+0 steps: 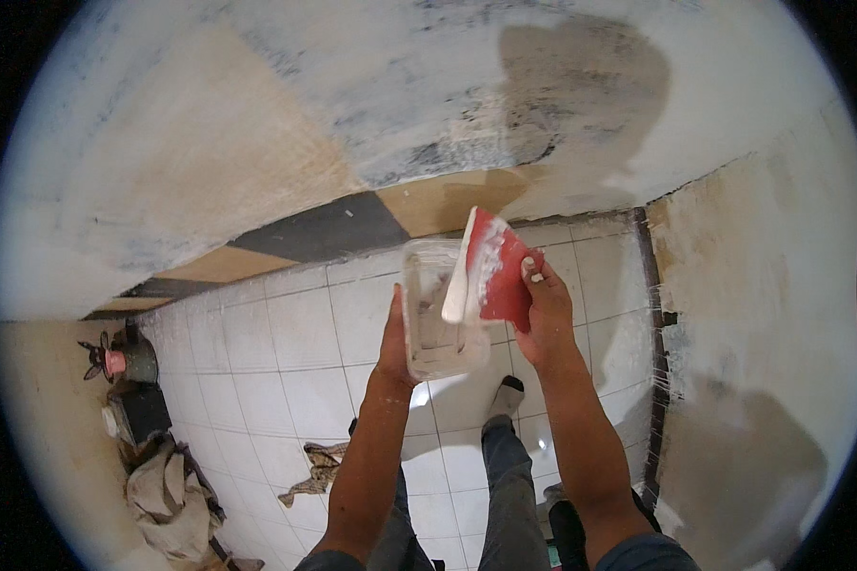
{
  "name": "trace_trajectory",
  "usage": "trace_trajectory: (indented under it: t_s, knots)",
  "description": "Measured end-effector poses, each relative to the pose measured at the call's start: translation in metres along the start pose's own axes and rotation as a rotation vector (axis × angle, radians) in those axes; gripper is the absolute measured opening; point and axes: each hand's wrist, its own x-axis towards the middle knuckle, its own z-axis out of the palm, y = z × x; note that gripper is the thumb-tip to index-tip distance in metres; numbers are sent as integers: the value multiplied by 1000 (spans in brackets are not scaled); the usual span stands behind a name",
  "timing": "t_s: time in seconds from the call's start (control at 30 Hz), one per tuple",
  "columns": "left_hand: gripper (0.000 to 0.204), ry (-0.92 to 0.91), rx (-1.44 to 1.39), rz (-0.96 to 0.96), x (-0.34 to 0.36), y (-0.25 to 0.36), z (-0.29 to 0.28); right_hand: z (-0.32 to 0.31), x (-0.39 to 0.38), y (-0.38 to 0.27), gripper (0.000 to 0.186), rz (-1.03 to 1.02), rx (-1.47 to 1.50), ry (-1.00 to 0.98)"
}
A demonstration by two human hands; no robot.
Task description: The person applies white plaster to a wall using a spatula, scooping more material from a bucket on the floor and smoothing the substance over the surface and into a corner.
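Note:
My left hand (392, 338) grips a translucent rectangular plastic container (433, 347) by its left side, streaked inside with whitish material. Over its right part, my right hand (543, 305) holds a red flat spreader (500, 276) tilted, with white paste smeared on its face and a thick creamy band of it along the left edge. Whether the spreader touches the container I cannot tell.
A patchy plastered wall (257, 86) with a tan-and-dark band rises ahead; another (752, 285) stands at right. On the tiled floor (305, 333) lie a patterned rag (314, 466) and, at left, crumpled cloth (162, 490), a dark box (143, 414) and a pot-like object (138, 362).

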Motion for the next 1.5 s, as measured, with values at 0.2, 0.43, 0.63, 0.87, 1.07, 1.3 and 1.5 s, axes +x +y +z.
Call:
trace_trajectory:
  t_s: [0.2,0.43,0.63,0.87,1.07,1.3,1.5]
  knots:
    - [59,-30,-126,217,16,-10,8,-15,33,-48,31,-152,68,-11]
    - [66,-105,-124,214,-19,-9,18,27,43,-102,29,-344,80,-48]
    - [60,-36,-211,230,-56,-17,21,61,60,-132,17,-469,-20,20]
    - [60,45,-112,244,-76,-25,4,158,27,-205,10,-568,-83,-30]
    - [60,27,-97,243,-80,-22,9,40,24,-150,21,-524,-94,109]
    - [58,108,-91,220,-90,-22,-17,-3,77,-140,21,-716,-502,328]
    - [57,22,-147,217,-101,-15,-11,77,71,-118,27,-859,-918,477]
